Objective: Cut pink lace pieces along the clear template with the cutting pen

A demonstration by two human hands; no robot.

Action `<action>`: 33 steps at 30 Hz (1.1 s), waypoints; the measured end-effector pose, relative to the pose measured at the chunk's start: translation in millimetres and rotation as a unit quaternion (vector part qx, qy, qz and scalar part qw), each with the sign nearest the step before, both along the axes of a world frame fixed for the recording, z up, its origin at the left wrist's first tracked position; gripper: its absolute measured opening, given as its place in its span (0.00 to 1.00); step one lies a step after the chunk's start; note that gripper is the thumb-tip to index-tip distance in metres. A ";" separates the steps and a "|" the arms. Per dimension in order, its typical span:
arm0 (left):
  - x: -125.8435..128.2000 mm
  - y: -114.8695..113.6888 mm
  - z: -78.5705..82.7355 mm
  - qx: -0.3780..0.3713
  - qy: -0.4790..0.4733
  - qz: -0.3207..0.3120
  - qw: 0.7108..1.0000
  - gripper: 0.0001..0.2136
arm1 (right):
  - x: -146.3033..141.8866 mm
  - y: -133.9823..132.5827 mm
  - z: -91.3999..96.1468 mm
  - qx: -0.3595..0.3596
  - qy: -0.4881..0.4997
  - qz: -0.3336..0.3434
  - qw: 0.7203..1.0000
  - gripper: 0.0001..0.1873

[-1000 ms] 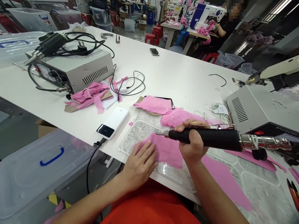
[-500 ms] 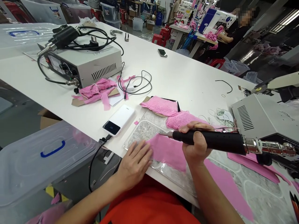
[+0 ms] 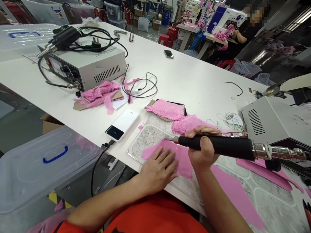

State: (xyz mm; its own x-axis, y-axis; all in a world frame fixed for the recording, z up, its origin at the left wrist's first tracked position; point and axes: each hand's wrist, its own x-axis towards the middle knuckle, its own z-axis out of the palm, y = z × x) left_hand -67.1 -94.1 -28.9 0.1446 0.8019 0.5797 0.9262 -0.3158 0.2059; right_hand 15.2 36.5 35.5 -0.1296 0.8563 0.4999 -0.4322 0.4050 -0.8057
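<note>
My right hand (image 3: 204, 152) is wrapped round a black handheld ultrasonic tool (image 3: 228, 147), held nearly level with its metal tip pointing left. The tip is at the upper edge of a pink fabric piece (image 3: 185, 158); whether it touches cannot be made out. My left hand (image 3: 159, 171) lies flat on that fabric, fingers spread, just below the tip. Under the fabric is a clear plastic template (image 3: 145, 136) over a grey speckled surface. Another pink fabric piece (image 3: 236, 197) lies to the right, partly behind my right forearm. Pink lace pieces (image 3: 167, 109) lie beyond the tool.
A white power bank (image 3: 122, 124) and a looped black cable (image 3: 155, 87) lie left of the template. A grey control box (image 3: 102, 66) carries a second handheld tool (image 3: 64, 38). Another grey box (image 3: 262, 116) stands right. A phone (image 3: 168, 53) lies farther back; a person sits at a sewing machine (image 3: 224, 22).
My left hand has moved right, from the fabric's left edge onto its middle, uncovering the left end. The tool and my right hand stay almost where they were.
</note>
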 end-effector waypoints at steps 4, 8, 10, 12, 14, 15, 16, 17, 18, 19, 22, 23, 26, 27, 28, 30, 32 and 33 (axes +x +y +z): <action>-0.3 -1.3 -0.3 -0.018 0.002 -0.004 1.000 0.17 | -0.9 -0.4 0.4 -0.006 0.003 0.002 1.000 0.05; 0.0 -1.1 0.0 -0.027 0.001 -0.010 1.000 0.17 | -1.5 -1.8 0.7 -0.010 0.003 -0.001 1.000 0.06; 0.0 -1.1 0.1 -0.023 -0.001 -0.010 1.000 0.17 | -1.8 -1.9 0.8 -0.014 0.003 0.002 1.000 0.06; -0.1 -1.2 -0.1 -0.019 -0.003 -0.010 1.000 0.17 | -2.0 -1.6 0.9 -0.019 0.001 0.002 1.000 0.06; -0.2 -1.5 -0.8 -0.019 -0.005 -0.010 1.000 0.17 | -1.9 -1.0 0.8 -0.018 -0.004 -0.001 1.000 0.06; -0.2 -1.5 -1.3 -0.020 -0.006 -0.009 1.000 0.17 | -1.6 -0.7 0.7 -0.017 -0.006 -0.003 1.000 0.06; -0.1 -1.5 -1.8 -0.022 -0.006 -0.010 1.000 0.17 | -1.3 -0.5 0.5 -0.016 -0.009 -0.002 1.000 0.06; 0.0 -1.4 -2.1 -0.025 -0.005 -0.010 1.000 0.17 | -1.0 -0.3 0.3 -0.014 -0.011 -0.003 1.000 0.06; 0.3 -1.2 -2.3 -0.028 -0.004 -0.011 1.000 0.17 | -0.8 -0.2 0.1 -0.012 -0.013 -0.003 1.000 0.07; 0.7 -1.0 -2.3 -0.029 -0.003 -0.013 0.999 0.17 | -0.6 -0.2 -0.2 -0.009 -0.014 -0.002 1.000 0.06; 1.4 -1.7 0.1 -0.020 -0.010 -0.014 1.000 0.17 | -0.9 -0.5 -0.6 0.002 -0.013 -0.009 1.000 0.06; 1.0 -3.0 1.8 -0.013 -0.014 -0.012 1.000 0.16 | -1.1 -0.7 -0.4 0.006 -0.014 -0.013 1.000 0.06; -4.7 -12.3 8.1 0.013 -0.023 0.010 1.000 0.14 | -1.3 -2.0 1.6 0.005 -0.014 -0.024 1.000 0.06; -8.4 -17.2 9.9 0.019 -0.022 0.025 0.999 0.13 | -1.1 -2.8 2.6 0.001 -0.013 -0.027 1.000 0.06; -12.9 -22.6 11.2 0.025 -0.019 0.046 0.998 0.13 | -1.0 -3.8 3.8 -0.005 -0.010 -0.027 1.000 0.07; -23.1 -33.7 11.5 0.029 -0.013 0.092 0.995 0.13 | -0.9 -6.5 6.0 -0.019 -0.008 -0.017 1.000 0.07; -32.9 -43.1 9.1 0.028 -0.008 0.125 0.992 0.13 | -1.4 -10.0 7.6 -0.029 -0.006 0.002 1.000 0.07; -36.8 -46.6 7.2 0.027 -0.006 0.133 0.991 0.14 | -1.8 -11.9 7.9 -0.033 -0.005 0.011 0.999 0.07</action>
